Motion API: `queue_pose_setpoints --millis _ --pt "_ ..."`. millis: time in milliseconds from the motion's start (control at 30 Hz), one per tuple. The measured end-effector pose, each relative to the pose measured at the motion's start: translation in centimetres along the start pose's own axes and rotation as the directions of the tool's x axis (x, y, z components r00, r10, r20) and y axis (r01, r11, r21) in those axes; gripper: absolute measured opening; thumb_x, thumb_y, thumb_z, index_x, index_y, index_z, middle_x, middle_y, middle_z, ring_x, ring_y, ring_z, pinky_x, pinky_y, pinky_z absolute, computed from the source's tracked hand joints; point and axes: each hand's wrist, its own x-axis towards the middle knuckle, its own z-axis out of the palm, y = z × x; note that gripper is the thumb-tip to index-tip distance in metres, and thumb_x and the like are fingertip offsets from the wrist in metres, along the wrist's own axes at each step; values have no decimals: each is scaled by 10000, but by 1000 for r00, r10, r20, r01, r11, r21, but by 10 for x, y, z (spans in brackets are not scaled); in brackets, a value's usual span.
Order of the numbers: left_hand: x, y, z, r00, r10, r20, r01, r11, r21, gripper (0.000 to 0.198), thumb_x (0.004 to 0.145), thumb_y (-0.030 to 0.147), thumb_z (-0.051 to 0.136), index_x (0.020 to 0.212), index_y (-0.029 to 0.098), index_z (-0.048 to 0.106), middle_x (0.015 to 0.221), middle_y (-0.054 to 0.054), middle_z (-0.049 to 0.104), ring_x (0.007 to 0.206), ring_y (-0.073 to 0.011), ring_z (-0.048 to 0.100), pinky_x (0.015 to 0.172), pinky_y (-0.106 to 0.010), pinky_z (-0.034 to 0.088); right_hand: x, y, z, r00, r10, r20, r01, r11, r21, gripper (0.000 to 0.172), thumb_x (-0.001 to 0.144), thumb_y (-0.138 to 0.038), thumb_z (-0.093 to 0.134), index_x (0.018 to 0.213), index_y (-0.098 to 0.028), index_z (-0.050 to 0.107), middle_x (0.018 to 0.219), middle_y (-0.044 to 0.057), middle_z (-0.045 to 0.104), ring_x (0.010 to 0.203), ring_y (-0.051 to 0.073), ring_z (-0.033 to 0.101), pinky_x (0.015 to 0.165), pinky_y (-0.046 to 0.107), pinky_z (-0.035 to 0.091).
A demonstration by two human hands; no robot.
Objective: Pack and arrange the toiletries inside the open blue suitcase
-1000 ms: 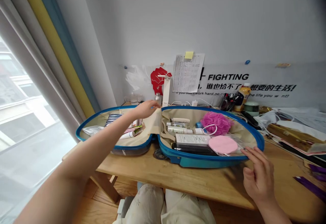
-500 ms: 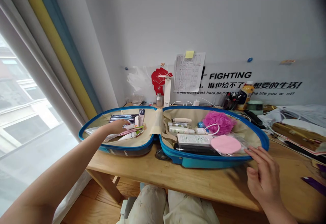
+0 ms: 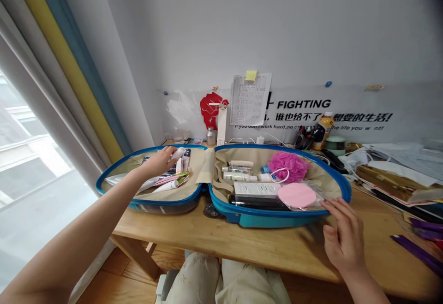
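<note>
A blue suitcase (image 3: 263, 218) lies open on a wooden desk (image 3: 263, 248), both halves lined in beige. My left hand (image 3: 159, 162) reaches into the left half and is closed round a small white tube (image 3: 178, 152), lifted a little above other tubes (image 3: 166, 185) and boxes there. My right hand (image 3: 341, 232) rests open with fingers spread against the near right rim of the case. The right half holds a pink bath puff (image 3: 285, 164), a round pink pad (image 3: 296, 195), white bottles (image 3: 238, 174) and a flat white box (image 3: 255, 188).
Curtains (image 3: 65, 64) and a bright window stand at the left. Along the wall behind the case are a small bottle, a white lamp (image 3: 220, 124), cables, a pen holder and a drink bottle (image 3: 321, 132). Papers and bags (image 3: 394, 175) pile up at the right.
My left hand went from the centre flap down into the left half, took a white tube and has raised it. My right hand has hardly moved.
</note>
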Motion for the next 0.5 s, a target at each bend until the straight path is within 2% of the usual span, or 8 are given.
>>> queue_pose_setpoints --millis 67,100,167,233,367,500 --pt "0 32 -13 984 149 -95 -158 982 -107 460 931 472 347 1262 191 497 1237 -134 589 1033 -252 624 902 -378 505 0 0 0 1000 2 4 -2 1000 -1 469 981 -399 347 1383 -206 494 1261 162 586 1313 339 481 1049 532 408" --pt "-1 50 -19 968 233 -98 -244 960 -133 460 936 492 351 1260 204 505 1226 -120 591 1012 -240 627 887 -366 508 0 0 0 1000 5 5 -5 1000 -2 468 981 -398 348 1382 -207 494 1266 161 584 1314 337 481 1052 531 407" --pt "2 87 -27 925 379 -42 -381 915 -132 445 948 484 361 1280 228 513 1228 -102 588 965 -223 638 852 -347 509 -1 0 -1 1000 14 6 -14 1000 0 463 981 -397 350 1378 -210 497 1279 156 581 1315 330 480 1058 529 404" --pt "10 120 -27 882 469 35 -464 880 -101 416 958 432 382 1298 233 517 1247 -98 587 974 -217 642 861 -334 497 -1 -1 0 1000 20 -2 -20 1000 6 457 980 -398 355 1370 -210 503 1281 151 582 1316 324 480 1062 526 402" --pt "41 164 -6 845 486 223 -495 869 -20 407 947 340 444 1323 207 522 1318 -115 588 1158 -255 596 945 -345 470 -2 0 0 1000 28 0 -28 1000 12 448 981 -398 362 1354 -203 514 1280 150 584 1318 314 476 1058 510 402" --pt "65 188 24 833 453 319 -479 878 4 416 922 337 504 1313 198 544 1349 -134 592 1205 -278 587 967 -360 473 -1 -1 -1 999 32 -2 -32 999 23 430 977 -394 378 1335 -209 528 1268 141 590 1310 306 481 1054 501 401"
